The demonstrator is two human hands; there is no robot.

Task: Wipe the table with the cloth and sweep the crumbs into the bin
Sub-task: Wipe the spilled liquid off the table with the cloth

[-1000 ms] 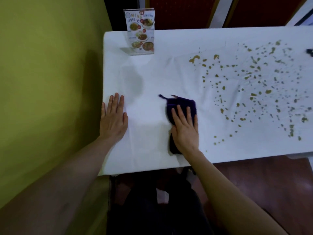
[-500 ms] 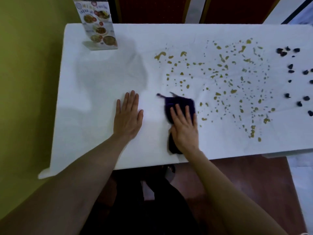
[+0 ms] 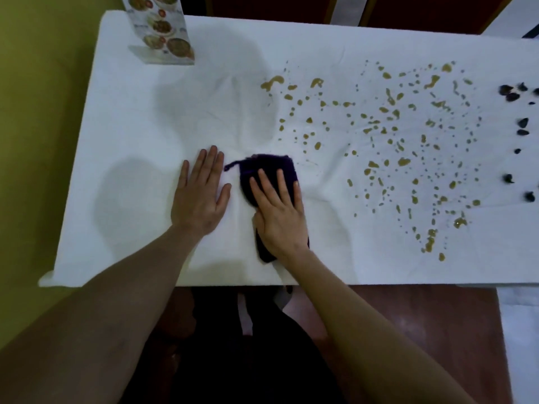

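Note:
A white-covered table (image 3: 131, 182) fills the view. My right hand (image 3: 280, 214) lies flat, fingers spread, pressing on a dark purple cloth (image 3: 267, 170) near the table's front edge. Flat on the bare tablecloth just left of the cloth rests my left hand (image 3: 201, 196), holding nothing. To the right of the cloth, yellowish-brown crumbs and spots (image 3: 390, 147) are scattered over the middle of the table. Several dark crumbs (image 3: 520, 129) lie at the far right. No bin is in view.
A standing menu card (image 3: 162, 30) is at the table's back left corner. A yellow-green wall (image 3: 38, 112) runs along the left. Reddish-brown floor (image 3: 423, 330) lies below the front edge, and my dark-clothed legs are under it.
The view has swung right, bringing the dark crumbs into sight. My left hand has moved from the table's left edge to beside the cloth. My right hand stays pressed on the cloth.

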